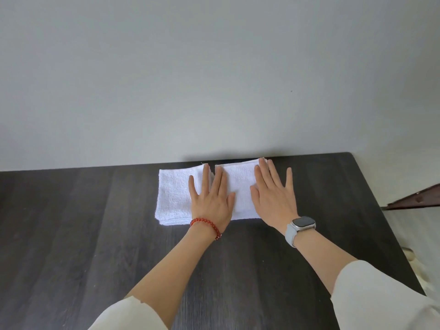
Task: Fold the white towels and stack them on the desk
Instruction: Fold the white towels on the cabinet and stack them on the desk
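Fingers straight and spread on both hands, nothing gripped. Near edge: cream sleeves [390, 296] pushed up both forearms. Red bead bracelet [206, 225] on the left wrist, grey watch [302, 224] on the right. Left hand [211, 201] lies palm-down across the seam between the two white folded towels [175, 192], touching both. Right hand [273, 198] presses flat on the right towel. Towels lie side by side at the far edge of the dark wood desk [83, 222], against the pale wall [214, 79].
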A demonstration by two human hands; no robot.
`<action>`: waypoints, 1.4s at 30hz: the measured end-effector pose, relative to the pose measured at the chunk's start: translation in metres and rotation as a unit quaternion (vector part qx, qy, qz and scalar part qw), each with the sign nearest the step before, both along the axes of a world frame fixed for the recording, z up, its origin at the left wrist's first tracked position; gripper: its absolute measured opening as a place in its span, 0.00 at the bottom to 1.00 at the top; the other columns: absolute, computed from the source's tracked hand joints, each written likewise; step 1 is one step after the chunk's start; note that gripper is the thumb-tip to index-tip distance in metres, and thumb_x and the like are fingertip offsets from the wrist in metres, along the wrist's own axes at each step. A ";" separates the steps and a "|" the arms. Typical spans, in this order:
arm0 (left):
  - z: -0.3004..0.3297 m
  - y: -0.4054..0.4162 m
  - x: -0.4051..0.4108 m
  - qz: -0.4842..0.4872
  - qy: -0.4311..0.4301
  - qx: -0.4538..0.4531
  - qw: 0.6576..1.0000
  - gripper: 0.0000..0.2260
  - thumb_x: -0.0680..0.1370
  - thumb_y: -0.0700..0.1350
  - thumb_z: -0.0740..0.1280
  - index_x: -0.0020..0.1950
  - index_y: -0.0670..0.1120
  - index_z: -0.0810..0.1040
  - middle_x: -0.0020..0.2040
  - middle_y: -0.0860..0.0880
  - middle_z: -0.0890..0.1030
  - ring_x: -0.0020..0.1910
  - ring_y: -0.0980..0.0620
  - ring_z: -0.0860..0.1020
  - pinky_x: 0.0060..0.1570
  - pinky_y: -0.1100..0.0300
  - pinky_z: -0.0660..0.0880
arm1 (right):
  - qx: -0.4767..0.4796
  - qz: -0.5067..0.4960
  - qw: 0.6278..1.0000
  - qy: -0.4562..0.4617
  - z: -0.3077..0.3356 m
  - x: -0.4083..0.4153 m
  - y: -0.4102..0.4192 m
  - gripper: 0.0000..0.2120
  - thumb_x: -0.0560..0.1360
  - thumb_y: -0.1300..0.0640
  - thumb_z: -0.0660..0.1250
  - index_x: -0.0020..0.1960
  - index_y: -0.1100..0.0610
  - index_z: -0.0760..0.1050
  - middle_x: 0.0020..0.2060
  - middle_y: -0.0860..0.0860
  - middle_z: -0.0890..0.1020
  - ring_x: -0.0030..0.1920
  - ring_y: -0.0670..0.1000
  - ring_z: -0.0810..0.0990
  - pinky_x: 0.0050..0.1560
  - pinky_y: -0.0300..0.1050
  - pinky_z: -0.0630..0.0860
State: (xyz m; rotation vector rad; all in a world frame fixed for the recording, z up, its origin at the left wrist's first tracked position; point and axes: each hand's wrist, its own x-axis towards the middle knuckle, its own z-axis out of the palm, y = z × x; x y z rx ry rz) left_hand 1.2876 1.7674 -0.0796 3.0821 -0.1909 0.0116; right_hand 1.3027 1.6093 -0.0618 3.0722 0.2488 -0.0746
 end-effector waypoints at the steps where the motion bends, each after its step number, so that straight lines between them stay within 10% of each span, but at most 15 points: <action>1: -0.001 0.000 0.001 -0.001 0.012 0.007 1.000 0.26 0.79 0.55 0.46 0.69 0.43 0.67 0.71 0.47 0.68 0.72 0.41 0.62 0.68 0.36 0.50 | 0.000 0.003 1.000 0.007 -0.002 0.000 -0.001 0.28 0.76 0.49 0.43 0.68 0.61 0.68 0.70 0.56 0.66 0.71 0.56 0.64 0.65 0.65 0.61; 6: 0.022 0.015 -0.004 0.004 -0.007 -0.055 0.998 0.25 0.78 0.54 0.45 0.68 0.47 0.69 0.72 0.48 0.66 0.73 0.44 0.60 0.66 0.35 0.52 | 0.242 -0.014 0.970 -0.014 0.008 0.000 0.000 0.22 0.80 0.55 0.46 0.74 0.56 0.55 0.75 0.53 0.53 0.75 0.52 0.49 0.73 0.54 0.49; 10: 0.034 0.056 -0.015 0.152 -0.035 -0.194 0.969 0.28 0.77 0.58 0.43 0.73 0.47 0.61 0.75 0.48 0.57 0.75 0.50 0.52 0.71 0.46 0.43 | 0.535 -0.241 0.809 0.035 0.030 -0.010 0.000 0.21 0.81 0.55 0.49 0.74 0.55 0.57 0.73 0.49 0.60 0.73 0.48 0.57 0.71 0.43 0.53; 19: 0.031 0.105 -0.021 0.312 0.150 -0.506 0.790 0.23 0.82 0.51 0.51 0.75 0.44 0.54 0.76 0.49 0.56 0.74 0.50 0.56 0.71 0.56 0.52 | 0.547 -0.310 0.754 0.191 0.033 -0.013 0.007 0.22 0.82 0.51 0.44 0.72 0.59 0.59 0.72 0.54 0.63 0.71 0.54 0.62 0.70 0.49 0.57; 24: 0.029 0.095 -0.016 0.302 0.167 -0.546 0.764 0.23 0.82 0.51 0.50 0.75 0.45 0.55 0.75 0.48 0.58 0.74 0.49 0.57 0.70 0.56 0.53 | 0.556 -0.300 0.751 0.194 0.031 -0.012 0.014 0.23 0.82 0.50 0.43 0.74 0.57 0.56 0.72 0.52 0.62 0.72 0.53 0.59 0.70 0.48 0.56; 29: 0.024 0.094 -0.011 0.296 0.177 -0.527 0.776 0.24 0.81 0.53 0.52 0.75 0.45 0.56 0.75 0.47 0.59 0.73 0.47 0.58 0.70 0.51 0.55 | 0.557 -0.293 0.754 0.187 0.024 -0.010 0.014 0.24 0.82 0.49 0.43 0.75 0.56 0.53 0.73 0.51 0.60 0.73 0.54 0.58 0.71 0.50 0.54; 35: 0.026 0.098 -0.046 0.105 -0.057 -0.145 0.982 0.27 0.76 0.55 0.56 0.71 0.42 0.64 0.72 0.41 0.64 0.71 0.41 0.62 0.66 0.42 0.61 | 0.224 -0.006 0.971 -0.082 0.030 -0.041 0.007 0.23 0.77 0.55 0.61 0.69 0.59 0.64 0.70 0.59 0.66 0.69 0.59 0.65 0.70 0.55 0.60; 38: 0.015 0.096 -0.061 -0.066 -0.089 0.012 0.994 0.29 0.71 0.54 0.68 0.67 0.43 0.67 0.68 0.42 0.71 0.67 0.41 0.69 0.62 0.38 0.65 | 0.075 0.193 0.972 -0.114 0.023 -0.054 0.007 0.26 0.69 0.51 0.71 0.65 0.58 0.71 0.65 0.56 0.74 0.64 0.57 0.72 0.66 0.57 0.66; 42: 0.010 0.090 -0.050 -0.106 -0.046 0.089 0.989 0.37 0.59 0.55 0.79 0.64 0.42 0.73 0.64 0.42 0.75 0.63 0.43 0.74 0.59 0.37 0.68 | -0.093 0.210 0.973 -0.001 0.022 -0.038 0.012 0.40 0.67 0.41 0.71 0.72 0.59 0.61 0.71 0.56 0.65 0.72 0.57 0.62 0.70 0.60 0.60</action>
